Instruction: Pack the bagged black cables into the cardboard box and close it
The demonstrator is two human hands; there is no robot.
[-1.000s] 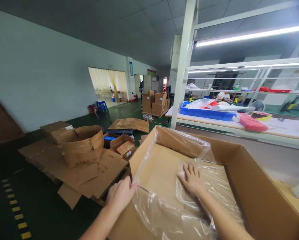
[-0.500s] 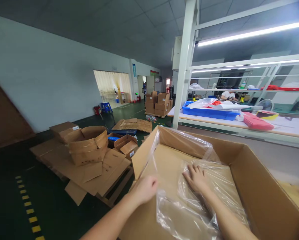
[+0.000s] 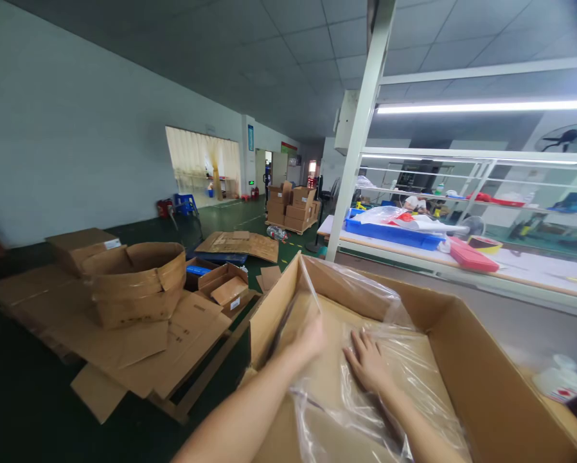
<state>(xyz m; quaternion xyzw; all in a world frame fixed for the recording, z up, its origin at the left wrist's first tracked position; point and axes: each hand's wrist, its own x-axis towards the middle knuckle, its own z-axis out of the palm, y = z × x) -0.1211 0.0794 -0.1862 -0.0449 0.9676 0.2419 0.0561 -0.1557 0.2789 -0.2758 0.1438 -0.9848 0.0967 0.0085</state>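
Beside shelving [image 3: 357,148], left hand [image 3: 311,335], gripping plastic [image 3: 414,360], has moved inward; right hand [image 3: 369,365] stays spread.

1. The floor [image 3: 13,392] is dark green. A blue stool [image 3: 186,204] stands on it.
2. On the floor lies also a pallet [image 3: 187,402], and flat cardboard [image 3: 192,334] covers it partly.
3. The white table [image 3: 534,263] carries a blue tray [image 3: 394,236], a red box [image 3: 472,255] and a tape roll [image 3: 484,245].
4. The support under the big carton [image 3: 500,379] is hidden.

No lettering is legible, white label [image 3: 112,244] and green sign [image 3: 251,182] included.
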